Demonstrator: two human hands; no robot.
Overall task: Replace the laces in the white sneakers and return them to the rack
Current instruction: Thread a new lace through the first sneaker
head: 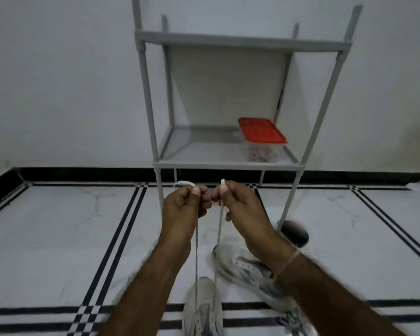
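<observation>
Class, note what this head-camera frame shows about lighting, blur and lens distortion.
Head view: lighting is dim and flat, with only a soft shadow beside the rack; motion blur smears the forearms and the tipped sneaker beneath the right hand, which pinches the lace; wide-angle distortion splays the rack's posts outward.

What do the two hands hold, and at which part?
Left hand and right hand each pinch the white lace near one end, above the near sneaker.
</observation>
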